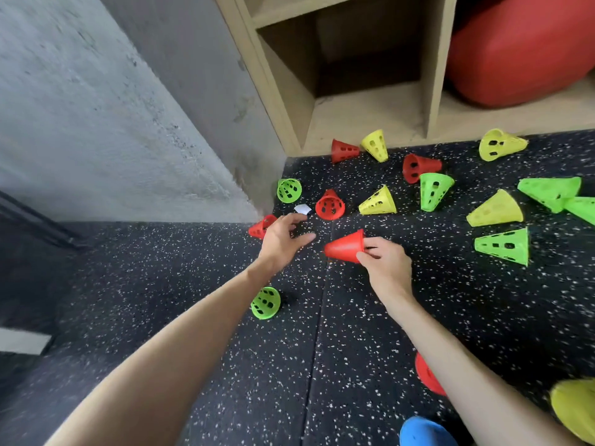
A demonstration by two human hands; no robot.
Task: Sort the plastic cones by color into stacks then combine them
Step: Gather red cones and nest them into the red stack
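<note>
On the far left there is a gray wall [96, 107] and the dark speckled floor [225, 365]. A green cone [266, 303] lies on the floor just beside the left arm. The left hand [283, 239] hangs over a red cone on its side [261, 225]. Its fingers are spread and loose, and it holds nothing.

Next, the right hand [384, 262] holds a red cone [345, 246] by its wide rim, with the pointy end aimed at the left hand. The thumb and fingers pinch the rim.

Behind the hands, more red, yellow and green cones lie scattered near a wooden shelf [354, 117]. None of them are stacked yet, so the sorting looks like it is just starting.

The cones look light and thin, made of stiff plastic with holes in the sides. I think they bend a little if squeezed hard. The rim is a good place to grab, or the narrow tip. One cone should slide easily over another.

On the far right, more green and yellow cones wait.
</note>
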